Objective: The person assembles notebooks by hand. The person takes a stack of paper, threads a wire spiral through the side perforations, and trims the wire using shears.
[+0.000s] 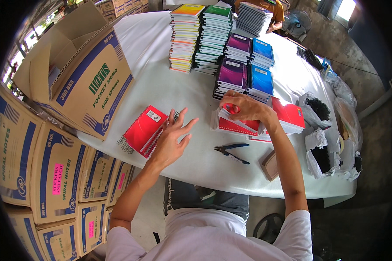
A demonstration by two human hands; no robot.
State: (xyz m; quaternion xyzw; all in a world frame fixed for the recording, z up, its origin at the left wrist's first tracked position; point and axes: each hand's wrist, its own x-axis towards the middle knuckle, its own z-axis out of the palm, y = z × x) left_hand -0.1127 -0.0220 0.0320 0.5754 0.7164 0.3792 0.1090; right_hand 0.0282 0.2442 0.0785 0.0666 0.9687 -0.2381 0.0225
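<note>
Left hand: the left hand (173,138) lies open, fingers spread, palm down, grasping nothing; its fingertips rest against the near edge of a small stack of red spiral notebooks (144,129).
Red stack, left: on the white table (161,87), tilted, wire spirals showing along its lower left edge; just beside the open cardboard box (80,74).
Right hand: the right hand (245,107) is curled over a second pile of red notebooks (235,124), fingers pinching the top cover or a sheet at the pile's far edge (exact grip partly hidden by the knuckles).
Red pile, right: on the table in front of the person, touching a further red notebook (289,114) to its right.
Pliers: blue-handled pliers (231,152) lie on the table near the person's edge, between the two forearms, apart from both hands.
Small tray: a brown cardboard piece (270,165) sits at the table edge, right of the pliers.
Far stacks: purple notebooks (233,74) and blue notebooks (261,78) stand just beyond the right hand; taller stacks of mixed colours (200,37) behind them.
Bags: clear bags of black spiral wire (322,156) along the right of the table.
Floor, left: stacked cardboard cartons (52,174) beside the table.
</note>
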